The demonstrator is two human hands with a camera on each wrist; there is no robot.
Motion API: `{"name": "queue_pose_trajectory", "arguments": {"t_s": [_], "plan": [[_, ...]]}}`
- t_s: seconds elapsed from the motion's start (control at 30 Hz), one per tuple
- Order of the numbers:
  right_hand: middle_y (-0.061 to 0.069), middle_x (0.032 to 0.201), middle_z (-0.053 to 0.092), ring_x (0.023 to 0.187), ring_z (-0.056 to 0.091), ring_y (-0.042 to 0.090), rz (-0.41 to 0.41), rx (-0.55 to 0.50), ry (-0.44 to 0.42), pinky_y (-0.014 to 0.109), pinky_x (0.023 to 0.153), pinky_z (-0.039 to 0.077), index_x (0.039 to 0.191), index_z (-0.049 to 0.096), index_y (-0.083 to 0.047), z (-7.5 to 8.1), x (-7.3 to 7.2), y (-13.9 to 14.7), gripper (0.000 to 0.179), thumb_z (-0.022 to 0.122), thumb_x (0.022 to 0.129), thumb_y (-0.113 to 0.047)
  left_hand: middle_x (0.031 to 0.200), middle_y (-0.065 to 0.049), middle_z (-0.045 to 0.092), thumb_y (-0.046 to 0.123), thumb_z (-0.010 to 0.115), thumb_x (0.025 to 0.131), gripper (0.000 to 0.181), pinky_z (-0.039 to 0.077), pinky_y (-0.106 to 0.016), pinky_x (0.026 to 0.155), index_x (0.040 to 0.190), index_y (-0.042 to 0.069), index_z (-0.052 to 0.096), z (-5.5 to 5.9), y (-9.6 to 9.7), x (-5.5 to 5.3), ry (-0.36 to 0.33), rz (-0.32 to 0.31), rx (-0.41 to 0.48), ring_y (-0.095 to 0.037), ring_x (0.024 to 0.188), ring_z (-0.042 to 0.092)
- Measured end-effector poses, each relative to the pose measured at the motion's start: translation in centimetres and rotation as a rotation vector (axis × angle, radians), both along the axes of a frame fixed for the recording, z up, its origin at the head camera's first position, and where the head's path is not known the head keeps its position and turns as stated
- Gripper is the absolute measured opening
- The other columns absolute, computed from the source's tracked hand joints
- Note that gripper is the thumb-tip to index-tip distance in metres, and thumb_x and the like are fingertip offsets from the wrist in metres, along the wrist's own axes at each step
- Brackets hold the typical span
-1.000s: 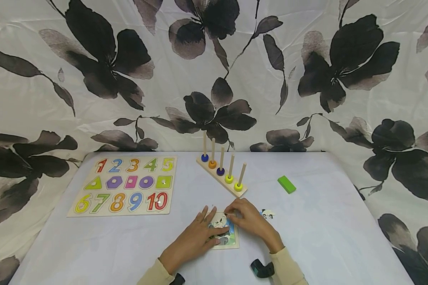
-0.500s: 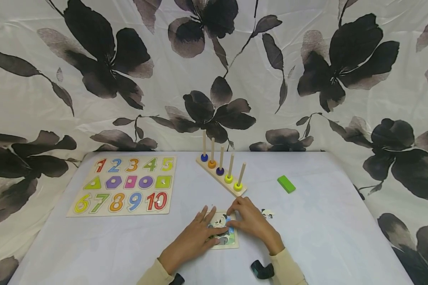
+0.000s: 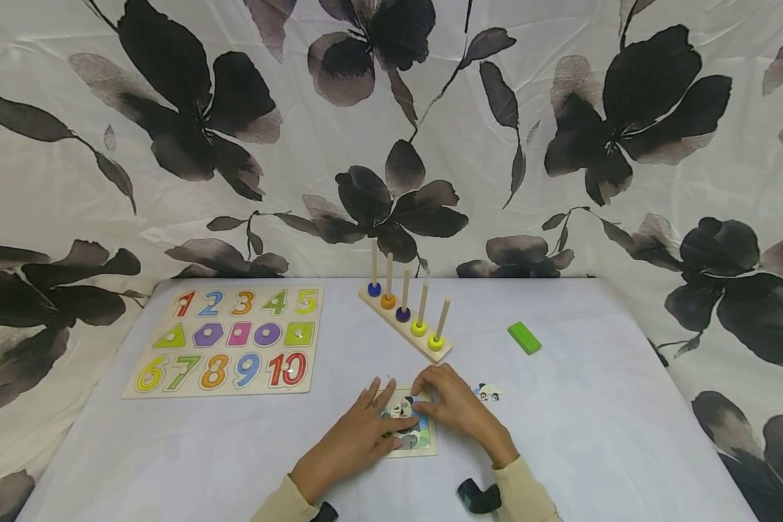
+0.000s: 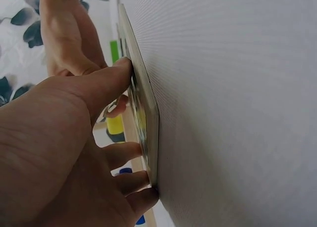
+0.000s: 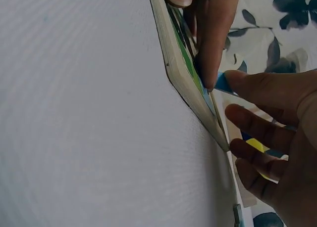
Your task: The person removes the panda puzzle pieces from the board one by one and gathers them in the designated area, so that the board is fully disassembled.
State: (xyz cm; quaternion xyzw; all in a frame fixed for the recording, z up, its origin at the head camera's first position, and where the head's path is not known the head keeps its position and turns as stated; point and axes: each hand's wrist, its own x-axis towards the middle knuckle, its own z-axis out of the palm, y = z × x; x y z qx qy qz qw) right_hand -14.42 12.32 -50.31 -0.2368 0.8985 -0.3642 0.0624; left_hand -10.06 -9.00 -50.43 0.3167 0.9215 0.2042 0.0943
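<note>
A small wooden panda jigsaw puzzle lies flat on the table before the person. The left hand rests on it from the left, fingers spread; in the left wrist view its thumb presses the puzzle face and other fingertips sit along the board's edge. At the puzzle's upper right, the right hand pinches a puzzle piece; a blue part of this puzzle piece shows by the thumb in the right wrist view, the rest hidden by fingers. Another loose puzzle piece with a panda face lies right of the right hand.
A number and shape board lies at the left. Behind the hands stands a wooden peg stand with coloured rings. A green block lies at the right. Near the right sleeve is a black curved object. Floral cloth hangs behind.
The right fingertips have shifted slightly at the puzzle's upper right, and a dark patch of the panda picture now shows beside them. The left hand has stayed in place.
</note>
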Motion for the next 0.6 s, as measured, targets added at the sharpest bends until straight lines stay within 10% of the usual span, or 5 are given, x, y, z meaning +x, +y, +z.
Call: {"name": "queue_pose_trajectory", "arguments": {"t_s": [0.6], "plan": [[-0.009,0.085,0.064,0.084,0.058,0.009,-0.077,-0.169,-0.083,0.031,0.080,0.049,0.090,0.067,-0.016,0.4,-0.6,1.3,0.007,0.070,0.086,-0.010,0.156,-0.017,0.024,0.038,0.059,0.093,0.040,0.023,-0.056,0.112,0.133,0.039,0.056,-0.1,0.0,0.0,-0.009,0.016,-0.005,-0.043,0.143,0.015]]}}
